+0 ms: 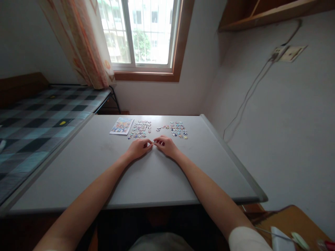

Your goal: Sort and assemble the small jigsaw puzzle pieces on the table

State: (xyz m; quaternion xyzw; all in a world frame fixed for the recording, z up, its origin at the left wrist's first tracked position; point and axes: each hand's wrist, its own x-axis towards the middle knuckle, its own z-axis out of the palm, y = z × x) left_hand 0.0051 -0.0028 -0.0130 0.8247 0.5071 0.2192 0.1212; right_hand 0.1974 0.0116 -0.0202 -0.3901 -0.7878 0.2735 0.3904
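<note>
My left hand (140,147) and my right hand (165,145) meet over the middle of the grey table (125,184). Their fingertips pinch together around a small jigsaw puzzle piece (153,143), mostly hidden by the fingers. Just beyond my left hand lies a spread of loose puzzle pieces (141,129). Past my right hand is another spread of pieces (179,129), and a few joined pieces (164,127) lie between the two groups. A colourful picture card (121,126) rests flat at the left of the pieces.
A bed with a checked cover (60,108) stands along the left side. Behind the table are a curtain (86,45) and a barred window (141,35). Cables (246,97) hang down the right wall. A wooden stool (295,219) with small items stands at the lower right.
</note>
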